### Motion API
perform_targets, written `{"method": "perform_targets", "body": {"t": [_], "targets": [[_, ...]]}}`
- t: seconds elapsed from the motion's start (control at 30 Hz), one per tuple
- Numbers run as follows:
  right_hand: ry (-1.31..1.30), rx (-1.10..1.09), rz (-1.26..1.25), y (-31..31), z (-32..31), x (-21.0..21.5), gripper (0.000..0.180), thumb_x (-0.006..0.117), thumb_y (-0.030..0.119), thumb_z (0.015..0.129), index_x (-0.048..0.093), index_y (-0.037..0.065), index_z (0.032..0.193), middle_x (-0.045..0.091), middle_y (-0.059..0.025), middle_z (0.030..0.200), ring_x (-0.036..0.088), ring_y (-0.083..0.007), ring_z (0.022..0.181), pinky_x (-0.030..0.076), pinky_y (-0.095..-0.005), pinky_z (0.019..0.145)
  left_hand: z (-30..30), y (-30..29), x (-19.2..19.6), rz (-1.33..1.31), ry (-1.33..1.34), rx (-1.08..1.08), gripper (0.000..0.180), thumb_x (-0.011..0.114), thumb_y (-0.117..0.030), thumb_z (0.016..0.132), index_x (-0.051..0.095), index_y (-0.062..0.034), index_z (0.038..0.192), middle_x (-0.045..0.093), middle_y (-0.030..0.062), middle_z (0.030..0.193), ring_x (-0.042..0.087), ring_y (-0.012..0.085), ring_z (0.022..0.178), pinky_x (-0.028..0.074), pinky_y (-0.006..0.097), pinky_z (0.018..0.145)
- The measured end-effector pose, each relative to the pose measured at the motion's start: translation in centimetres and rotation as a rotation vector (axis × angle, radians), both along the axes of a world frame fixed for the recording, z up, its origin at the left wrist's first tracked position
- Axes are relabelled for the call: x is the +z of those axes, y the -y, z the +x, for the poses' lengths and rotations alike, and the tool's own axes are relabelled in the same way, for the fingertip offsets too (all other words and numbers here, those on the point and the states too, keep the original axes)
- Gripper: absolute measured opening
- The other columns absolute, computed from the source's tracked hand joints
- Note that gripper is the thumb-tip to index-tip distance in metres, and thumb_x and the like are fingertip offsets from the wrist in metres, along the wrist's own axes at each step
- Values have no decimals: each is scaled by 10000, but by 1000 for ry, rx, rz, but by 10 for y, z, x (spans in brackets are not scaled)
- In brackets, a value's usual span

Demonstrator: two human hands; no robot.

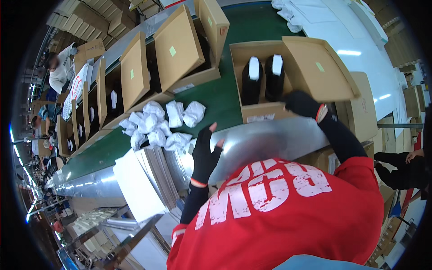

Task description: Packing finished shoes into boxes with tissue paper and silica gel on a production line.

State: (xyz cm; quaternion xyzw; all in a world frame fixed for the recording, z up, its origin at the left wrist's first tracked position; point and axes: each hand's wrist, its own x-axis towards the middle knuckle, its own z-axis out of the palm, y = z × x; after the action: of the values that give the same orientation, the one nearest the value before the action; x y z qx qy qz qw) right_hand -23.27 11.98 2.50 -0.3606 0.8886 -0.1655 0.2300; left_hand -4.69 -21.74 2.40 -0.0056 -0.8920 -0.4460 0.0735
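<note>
My left hand (206,150), in a black fingerless glove, hovers with fingers apart over the metal rail, just right of a heap of crumpled white paper wads (158,123). It holds nothing. My right hand (302,103), in a black glove, rests on the near wall of an open cardboard shoe box (261,112). A pair of black shoes (262,77) with white paper stuffed in them lies in that box. Its lid (315,67) stands open to the right.
A green conveyor belt (225,96) carries more open cardboard boxes (180,54) away to the left. A stack of white and grey sheets (148,180) leans below the rail. Other people work at the far left (60,67) and at the right edge (400,168).
</note>
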Motion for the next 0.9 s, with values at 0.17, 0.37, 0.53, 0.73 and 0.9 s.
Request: {"method": "perform_targets", "body": {"t": [0.17,0.37,0.53,0.73,0.9], "targets": [[77,67,-85,-22,152,-72,373,590,164,839,608,130,1209,673,-139,862,653,-307,785,507,-400,700,-40,-102,27,-65,-128,-95,621,739,-241,801,468,-55,1329,491,190,1294,517,372,1154,438,385,945],[96,131,-438,-29,215,-132,347,504,242,919,576,139,1242,659,-155,873,648,-335,796,496,-438,670,-57,-201,-12,-401,-55,-208,1023,815,-528,572,426,26,1340,353,268,1410,314,420,1328,303,452,1086],[74,146,-69,-18,209,-108,282,474,247,896,604,113,1107,646,-164,820,645,-344,735,489,-473,641,-56,-203,-45,-414,-146,-139,828,744,-304,640,423,-16,1348,406,226,1376,428,404,1243,382,436,1021],[25,211,-43,-17,208,-127,229,512,203,856,619,123,1043,643,-141,776,644,-325,703,487,-470,622,-16,-137,-25,30,-64,120,559,804,-275,675,623,-2,1128,483,183,1287,537,309,1132,441,393,930],[-57,156,-168,-22,212,-131,283,538,204,829,610,113,1088,648,-153,782,635,-345,714,490,-479,627,61,-87,62,66,-139,253,576,789,-231,685,580,25,1157,493,149,1258,551,260,1041,452,379,873]]}}
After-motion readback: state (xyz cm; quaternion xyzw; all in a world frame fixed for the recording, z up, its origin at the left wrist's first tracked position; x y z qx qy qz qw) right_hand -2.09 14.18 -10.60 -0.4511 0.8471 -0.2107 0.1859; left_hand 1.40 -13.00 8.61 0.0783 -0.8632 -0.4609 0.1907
